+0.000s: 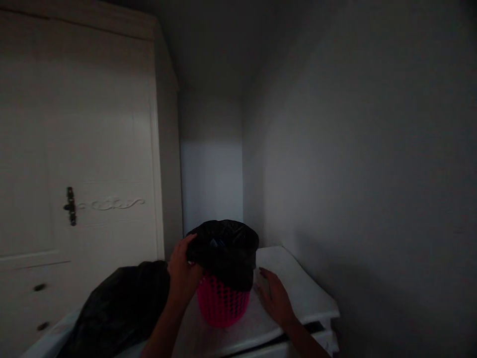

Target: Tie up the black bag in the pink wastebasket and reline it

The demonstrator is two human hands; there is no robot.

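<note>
A pink perforated plastic basket [222,304] stands upright on a white surface, with a black plastic bag [231,248] lining it and folded down over its rim. My left hand [184,268] grips the bag at the left side of the rim, fingers over the top edge and thumb lower down. To the right of the basket, my right hand [275,297] is open with its fingers apart, close to the bag's hanging edge. Whether those fingertips touch the bag I cannot tell in the dim light.
A larger black bag or dark cloth heap [122,303] lies left of the basket. Under the basket is a white furniture top [298,293] with layered edges. A white wardrobe [112,124] with dark handles stands at left. Grey walls [354,174] close off the back and right.
</note>
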